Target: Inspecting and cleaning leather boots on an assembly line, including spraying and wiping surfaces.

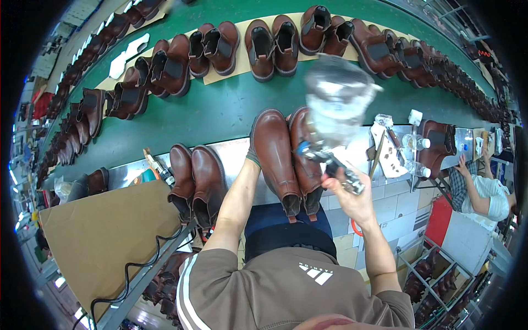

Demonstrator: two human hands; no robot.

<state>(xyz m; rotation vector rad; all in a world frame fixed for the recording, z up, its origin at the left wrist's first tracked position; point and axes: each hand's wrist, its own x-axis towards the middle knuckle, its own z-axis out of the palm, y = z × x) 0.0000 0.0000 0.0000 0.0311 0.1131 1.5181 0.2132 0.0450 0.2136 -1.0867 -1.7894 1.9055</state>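
Spray gun (pixel 331 164) over brown Chelsea boots (pixel 273 154)

The glossy pair is side by side, toes (pixel 270 117) pointing forward, pull tabs (pixel 292 219) rearward. The gun, its whitish cup (pixel 338 102) motion-blurred, partly hides the right-hand boot (pixel 299 129).

A long green table (pixel 220 102) spans the upper frame; a metal rack (pixel 448 257) stands lower right, lights (pixel 12 177) glow at far left.

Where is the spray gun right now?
In the head view, the spray gun is right of centre, gripped in the right hand, partly hiding a brown boot from the camera.
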